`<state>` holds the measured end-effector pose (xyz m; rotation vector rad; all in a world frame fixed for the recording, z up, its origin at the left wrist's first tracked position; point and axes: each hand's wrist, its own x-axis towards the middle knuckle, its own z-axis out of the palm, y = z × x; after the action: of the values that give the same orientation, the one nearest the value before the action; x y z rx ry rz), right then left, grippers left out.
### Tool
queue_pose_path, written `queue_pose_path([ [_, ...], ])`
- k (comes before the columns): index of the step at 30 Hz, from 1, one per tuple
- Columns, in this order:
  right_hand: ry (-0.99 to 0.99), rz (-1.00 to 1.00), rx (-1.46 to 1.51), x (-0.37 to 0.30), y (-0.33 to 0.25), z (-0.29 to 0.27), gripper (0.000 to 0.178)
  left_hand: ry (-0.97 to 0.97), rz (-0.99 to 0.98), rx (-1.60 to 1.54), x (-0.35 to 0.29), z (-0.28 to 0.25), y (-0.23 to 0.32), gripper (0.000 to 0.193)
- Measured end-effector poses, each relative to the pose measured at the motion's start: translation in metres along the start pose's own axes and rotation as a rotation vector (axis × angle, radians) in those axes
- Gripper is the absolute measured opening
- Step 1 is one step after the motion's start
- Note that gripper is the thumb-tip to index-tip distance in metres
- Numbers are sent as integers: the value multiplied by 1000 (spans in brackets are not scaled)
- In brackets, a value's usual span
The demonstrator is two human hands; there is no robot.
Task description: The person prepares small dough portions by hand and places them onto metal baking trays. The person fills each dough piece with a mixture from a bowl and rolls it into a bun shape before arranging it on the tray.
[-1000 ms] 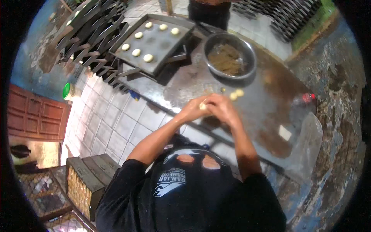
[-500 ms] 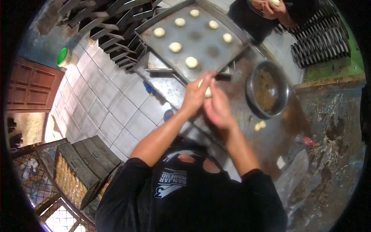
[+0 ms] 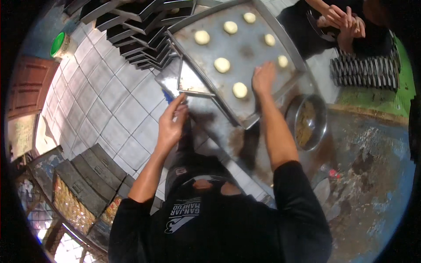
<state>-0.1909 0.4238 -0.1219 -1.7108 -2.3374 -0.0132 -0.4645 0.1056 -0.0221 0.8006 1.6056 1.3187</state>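
Note:
A metal baking tray holds several pale round dough balls; one dough ball lies near its closest corner. My right hand reaches down onto the tray, between that ball and the dough ball at the right side. Its fingers are blurred, and whatever lies beneath the palm is hidden. Beside the tray's left edge, my left hand hovers with fingers apart and nothing in it. It is nearest to a smaller, lighter metal sheet under the big tray.
A round metal bowl stands right of my right forearm on the worktable. Stacked dark metal pans rise at the far left. Another person's hands are at the far right. Lidded tins stand at lower left, and a green-lidded bucket farther back.
My hands, pressed together around a dough ball before, have parted. The right moved forward onto the tray, the left moved off to the left. That ball is out of sight now.

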Motion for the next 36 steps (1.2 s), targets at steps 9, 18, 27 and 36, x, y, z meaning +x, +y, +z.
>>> queue_pose_path([
  [9,-144,564,1436,-41,146,-178,50,12,-72,-17,-47,-20,-83,45],
  [18,58,339,224,-213,295,-155,32,9,-254,155,-114,4,-105,40],
  [27,254,458,607,-243,265,-152,26,-80,-72,192,-129,70,-37,36],
  [36,-107,43,1134,-166,15,-175,56,-169,-41,71,-91,103,-41,32],
])
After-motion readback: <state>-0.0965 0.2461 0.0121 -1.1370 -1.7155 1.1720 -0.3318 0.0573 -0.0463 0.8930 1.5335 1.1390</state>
